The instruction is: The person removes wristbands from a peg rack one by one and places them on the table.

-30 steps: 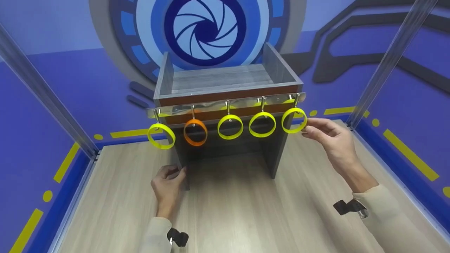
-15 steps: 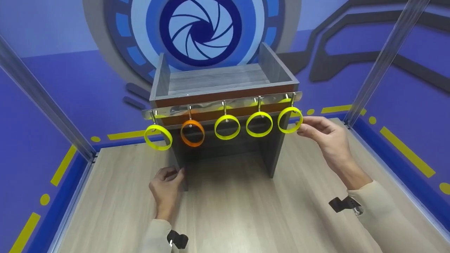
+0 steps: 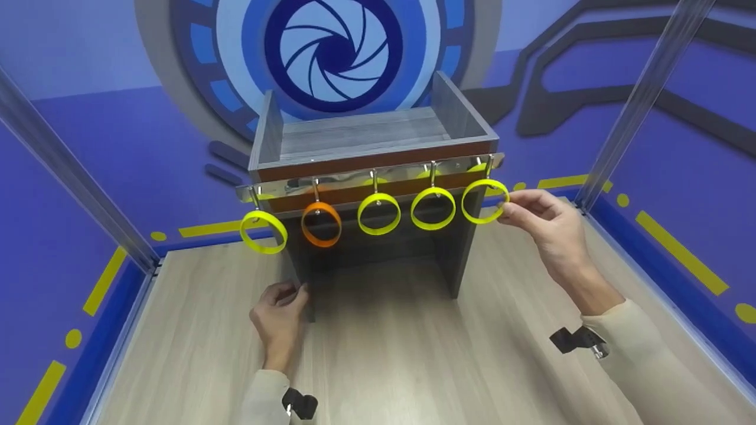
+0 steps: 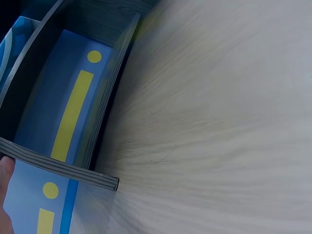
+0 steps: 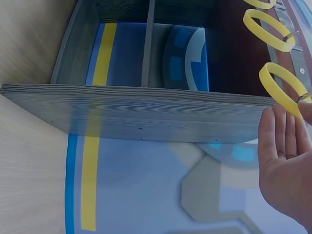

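My right hand [image 3: 555,236] pinches the right rim of a yellow ring [image 3: 484,222], which hangs from the end hook of a metal hook strip [image 3: 348,177]. In the right wrist view that ring [image 5: 274,90] meets my thumb and extended fingers [image 5: 268,136]. Another yellow ring [image 3: 267,251] hangs at the strip's left end, followed by an orange ring [image 3: 323,244] and two more yellow ones. My left hand [image 3: 276,316], loosely curled, touches the outer side of the grey stand's left panel [image 3: 298,265]. Only part of it shows at the left wrist view's edge.
The grey wooden stand [image 3: 366,133] has an open-topped tray above the strip and side panels standing on the light wood table [image 3: 384,366]. Patterned blue walls [image 3: 77,177] and metal corner posts [image 3: 644,112] enclose the space. Black wrist cameras [image 3: 300,403] sit at both sleeves.
The head view has shifted slightly, so the stand and rings appear a little further left. My right hand stays at the rightmost yellow ring; my left hand stays at the panel.
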Available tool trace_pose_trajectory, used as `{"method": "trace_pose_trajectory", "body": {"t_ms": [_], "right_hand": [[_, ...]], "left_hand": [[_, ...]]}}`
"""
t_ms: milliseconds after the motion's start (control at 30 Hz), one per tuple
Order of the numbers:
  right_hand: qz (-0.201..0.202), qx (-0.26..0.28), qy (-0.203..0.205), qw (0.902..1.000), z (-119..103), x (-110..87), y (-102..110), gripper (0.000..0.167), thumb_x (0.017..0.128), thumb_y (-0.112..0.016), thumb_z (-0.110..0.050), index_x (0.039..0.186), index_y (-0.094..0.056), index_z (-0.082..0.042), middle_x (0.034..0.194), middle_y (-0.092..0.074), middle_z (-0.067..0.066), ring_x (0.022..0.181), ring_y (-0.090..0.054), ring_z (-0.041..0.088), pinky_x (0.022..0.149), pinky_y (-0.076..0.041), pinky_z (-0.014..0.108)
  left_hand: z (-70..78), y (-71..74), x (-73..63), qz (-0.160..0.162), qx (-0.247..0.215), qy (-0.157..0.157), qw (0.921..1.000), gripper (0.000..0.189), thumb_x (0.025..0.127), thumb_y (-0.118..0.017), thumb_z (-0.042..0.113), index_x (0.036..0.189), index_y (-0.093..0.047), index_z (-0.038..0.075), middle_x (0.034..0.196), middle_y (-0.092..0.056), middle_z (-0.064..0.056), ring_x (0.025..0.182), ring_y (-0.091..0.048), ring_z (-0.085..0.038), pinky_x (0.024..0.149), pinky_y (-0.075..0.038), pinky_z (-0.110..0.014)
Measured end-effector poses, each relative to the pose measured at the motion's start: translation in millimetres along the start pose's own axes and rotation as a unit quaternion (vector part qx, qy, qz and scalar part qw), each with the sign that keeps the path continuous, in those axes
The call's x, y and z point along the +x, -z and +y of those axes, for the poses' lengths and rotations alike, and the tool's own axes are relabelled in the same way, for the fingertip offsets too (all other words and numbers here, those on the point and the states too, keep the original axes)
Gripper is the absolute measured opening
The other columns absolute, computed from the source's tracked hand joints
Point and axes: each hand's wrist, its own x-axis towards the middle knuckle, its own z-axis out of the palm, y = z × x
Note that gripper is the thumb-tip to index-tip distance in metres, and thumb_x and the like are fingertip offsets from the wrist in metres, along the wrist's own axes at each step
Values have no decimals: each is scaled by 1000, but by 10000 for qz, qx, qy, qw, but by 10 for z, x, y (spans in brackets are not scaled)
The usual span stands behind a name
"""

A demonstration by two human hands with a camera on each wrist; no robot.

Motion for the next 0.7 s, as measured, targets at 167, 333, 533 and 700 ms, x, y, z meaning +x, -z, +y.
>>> {"method": "trace_pose_trajectory", "body": {"t_ms": [167, 333, 533, 700], "right_hand": [[63, 197, 36, 9998, -69, 6, -14, 25, 95, -74, 7, 117, -66, 16, 105, -74, 21, 92, -76, 26, 89, -62, 40], [104, 456, 89, 9989, -138, 11, -24, 25, 95, -72, 11, 117, -64, 19, 105, -75, 20, 92, -76, 27, 90, -62, 41], [117, 632, 138, 9978, -207, -10, -17, 23, 96, -71, 11, 117, -64, 18, 104, -73, 23, 92, -76, 28, 89, -62, 40], [104, 859, 299, 9958, -254, -50, 11, 20, 96, -69, 13, 115, -65, 18, 103, -73, 22, 91, -76, 28, 88, -63, 40]], "left_hand": [[-2, 0, -10, 24, 27, 32, 10000, 15, 80, -88, -2, 89, -76, 0, 88, -77, -11, 80, -77, -33, 66, -58, -14], [-4, -10, -9, 29, 44, 74, 10000, 14, 81, -87, -1, 89, -76, 0, 89, -77, -11, 80, -77, -32, 66, -58, -14], [-10, -14, -10, 91, 20, 75, 9999, 14, 79, -88, -2, 87, -76, -1, 87, -77, -13, 78, -77, -34, 64, -58, -15], [-5, -17, 2, 84, -10, 9, 10000, 14, 79, -88, -3, 86, -75, -2, 87, -76, -13, 77, -78, -32, 65, -59, -16]]}}
